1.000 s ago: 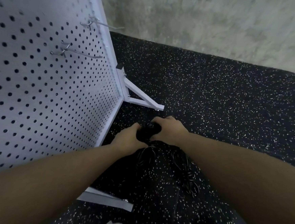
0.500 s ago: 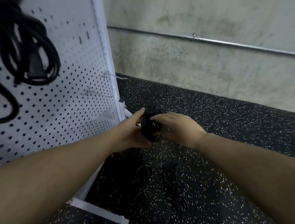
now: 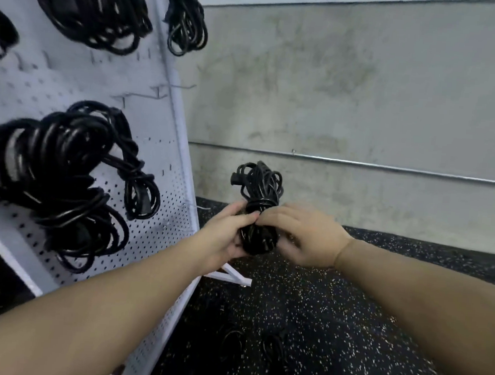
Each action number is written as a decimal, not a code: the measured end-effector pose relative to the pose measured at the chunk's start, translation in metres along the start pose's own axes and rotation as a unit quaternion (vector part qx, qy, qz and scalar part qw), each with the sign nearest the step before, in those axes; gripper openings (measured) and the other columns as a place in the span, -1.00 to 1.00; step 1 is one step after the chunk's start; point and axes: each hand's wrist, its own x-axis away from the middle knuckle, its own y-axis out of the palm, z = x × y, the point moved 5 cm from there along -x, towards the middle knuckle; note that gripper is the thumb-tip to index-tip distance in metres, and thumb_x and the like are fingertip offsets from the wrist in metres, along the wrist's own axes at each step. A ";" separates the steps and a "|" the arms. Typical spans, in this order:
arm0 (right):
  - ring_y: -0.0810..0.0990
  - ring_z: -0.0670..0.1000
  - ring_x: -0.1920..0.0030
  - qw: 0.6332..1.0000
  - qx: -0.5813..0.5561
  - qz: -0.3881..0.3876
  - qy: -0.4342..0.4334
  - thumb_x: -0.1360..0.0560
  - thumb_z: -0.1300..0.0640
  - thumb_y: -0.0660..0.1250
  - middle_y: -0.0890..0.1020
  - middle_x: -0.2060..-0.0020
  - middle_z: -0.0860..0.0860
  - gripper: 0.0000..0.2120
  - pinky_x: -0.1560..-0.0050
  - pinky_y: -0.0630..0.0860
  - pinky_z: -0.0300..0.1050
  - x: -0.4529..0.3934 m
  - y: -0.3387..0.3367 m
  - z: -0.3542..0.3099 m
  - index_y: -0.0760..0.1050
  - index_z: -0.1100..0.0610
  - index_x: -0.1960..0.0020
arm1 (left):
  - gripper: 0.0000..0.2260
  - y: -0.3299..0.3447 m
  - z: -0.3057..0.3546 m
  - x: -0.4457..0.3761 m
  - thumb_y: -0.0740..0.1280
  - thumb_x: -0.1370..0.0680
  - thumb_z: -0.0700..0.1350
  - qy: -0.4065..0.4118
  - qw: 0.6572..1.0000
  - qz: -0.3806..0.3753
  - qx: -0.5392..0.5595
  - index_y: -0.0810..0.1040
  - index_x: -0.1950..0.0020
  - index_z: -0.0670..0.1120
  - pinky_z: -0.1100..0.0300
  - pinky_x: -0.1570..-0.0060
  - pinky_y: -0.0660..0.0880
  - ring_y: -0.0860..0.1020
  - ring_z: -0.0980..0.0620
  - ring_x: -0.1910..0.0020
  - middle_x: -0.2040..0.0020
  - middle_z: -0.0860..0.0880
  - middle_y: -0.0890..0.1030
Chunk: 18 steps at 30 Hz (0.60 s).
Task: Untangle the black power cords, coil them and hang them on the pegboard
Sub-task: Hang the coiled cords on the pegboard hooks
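Observation:
A coiled black power cord (image 3: 259,188) stands upright in front of me, its loops sticking up above both hands. My left hand (image 3: 223,235) grips its lower part from the left, and my right hand (image 3: 304,236) grips it from the right. The white pegboard (image 3: 156,198) stands at the left, tilted in view. Several coiled black cords hang on it: a big bundle (image 3: 55,172) at mid-left, another (image 3: 91,6) at the top and a smaller one (image 3: 187,17) at its right edge. Two bare metal hooks (image 3: 159,90) stick out between them.
More black cords (image 3: 257,348) lie on the dark speckled floor below my hands, hard to make out. The pegboard's white foot (image 3: 233,276) juts out on the floor under my hands. A grey concrete wall with a metal conduit (image 3: 390,168) stands behind.
Both hands have lifted the coiled cord from the floor up to chest height. My view has risen, so the upper pegboard with its hanging cords has come into sight.

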 end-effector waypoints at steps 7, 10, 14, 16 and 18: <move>0.45 -0.09 -0.23 0.883 -0.179 0.235 0.365 -0.50 0.11 0.41 0.46 -0.26 -0.10 -0.48 -0.31 0.44 0.00 -0.031 -0.059 0.019 0.35 0.06 -0.41 | -0.59 0.004 0.024 0.030 0.20 -0.62 -0.36 0.030 0.999 -0.010 0.019 0.54 -0.38 -0.01 -0.07 -0.01 0.61 0.70 -0.14 -0.05 -0.15 -0.14 0.71; 0.55 0.06 -0.28 0.763 -0.440 0.095 0.465 -0.57 -0.06 0.37 0.52 -0.38 0.01 -0.50 -0.35 0.48 0.10 -0.035 -0.045 0.025 0.34 -0.02 -0.46 | -0.54 0.004 0.029 0.041 0.11 -0.55 -0.38 0.030 0.999 -0.003 0.039 0.52 -0.38 -0.08 -0.09 -0.10 0.57 0.67 -0.17 -0.04 -0.16 -0.21 0.69; 0.69 0.06 -0.08 0.703 -0.567 0.085 0.422 -0.59 0.07 0.39 0.73 -0.08 0.06 -0.75 -0.16 0.59 0.06 -0.049 -0.035 0.013 0.58 0.08 -0.24 | -0.51 0.004 0.038 0.051 0.04 -0.52 -0.34 0.022 0.998 -0.001 0.060 0.50 -0.39 -0.16 -0.10 -0.16 0.53 0.62 -0.18 -0.06 -0.21 -0.27 0.66; 0.69 -0.02 0.04 0.725 -0.542 0.117 0.409 -0.57 0.10 0.42 0.74 0.02 0.01 -0.78 0.01 0.57 0.00 -0.061 -0.036 0.010 0.60 0.11 -0.20 | -0.53 0.007 0.044 0.055 0.05 -0.54 -0.21 0.020 0.999 0.001 0.050 0.54 -0.36 -0.24 -0.11 -0.18 0.50 0.58 -0.21 -0.10 -0.21 -0.31 0.64; 0.68 -0.02 0.17 0.739 -0.524 0.135 0.402 -0.55 0.15 0.43 0.72 0.11 0.00 -0.77 0.19 0.59 -0.08 -0.069 -0.040 0.009 0.59 0.14 -0.19 | -0.58 0.010 0.053 0.056 0.12 -0.60 -0.05 0.046 0.998 0.019 0.030 0.60 -0.29 -0.22 -0.08 -0.12 0.52 0.60 -0.19 -0.07 -0.14 -0.24 0.66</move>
